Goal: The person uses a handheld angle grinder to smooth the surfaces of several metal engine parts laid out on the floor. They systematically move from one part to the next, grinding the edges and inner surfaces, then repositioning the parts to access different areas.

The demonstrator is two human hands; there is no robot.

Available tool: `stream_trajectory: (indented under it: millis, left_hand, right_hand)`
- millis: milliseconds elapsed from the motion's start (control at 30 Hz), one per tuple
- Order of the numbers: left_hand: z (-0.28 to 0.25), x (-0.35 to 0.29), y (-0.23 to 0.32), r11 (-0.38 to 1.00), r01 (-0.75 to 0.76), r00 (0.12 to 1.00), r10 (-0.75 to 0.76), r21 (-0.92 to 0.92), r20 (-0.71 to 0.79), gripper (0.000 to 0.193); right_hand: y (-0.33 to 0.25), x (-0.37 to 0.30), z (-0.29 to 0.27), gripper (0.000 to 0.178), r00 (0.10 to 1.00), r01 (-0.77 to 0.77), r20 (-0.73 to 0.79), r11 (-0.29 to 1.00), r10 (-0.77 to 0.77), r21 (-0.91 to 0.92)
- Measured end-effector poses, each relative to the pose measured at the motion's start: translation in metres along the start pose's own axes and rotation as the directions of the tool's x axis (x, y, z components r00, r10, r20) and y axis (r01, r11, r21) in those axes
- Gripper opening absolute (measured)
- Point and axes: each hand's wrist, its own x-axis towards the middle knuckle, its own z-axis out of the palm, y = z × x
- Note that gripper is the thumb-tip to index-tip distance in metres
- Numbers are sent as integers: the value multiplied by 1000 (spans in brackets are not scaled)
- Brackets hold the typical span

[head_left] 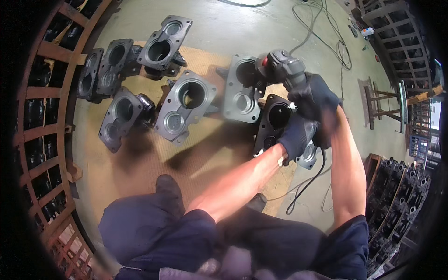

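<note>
Right hand (322,95) clamped on the power tool (292,72) at one o'clock, left hand (298,134) wrapped round its rear end! The tool's head is right by the grey casting (241,88) at twelve; contact, I can't tell. A darker casting (269,129) sits just beside the left hand, at its ten o'clock.

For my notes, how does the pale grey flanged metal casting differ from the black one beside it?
The pale grey casting shows a shiny lower circle; the black casting a dark one. The grey casting's lower end shows fully; the gloved left hand partly hides the black casting's. Both have round openings.
</note>
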Motion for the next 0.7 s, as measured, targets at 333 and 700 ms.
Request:
stream_trajectory:
  millis: [333,700]
  left_hand:
    - [1,8,-2,998,-68,994,69,-14,90,23]
    - [66,-94,-63,810,119,993,-87,-574,82,33]
  right_hand:
    - [9,7,-7,24,985,169,20,986,-169,-3]
    - [8,-117,39,49,994,97,-67,991,-91,89]
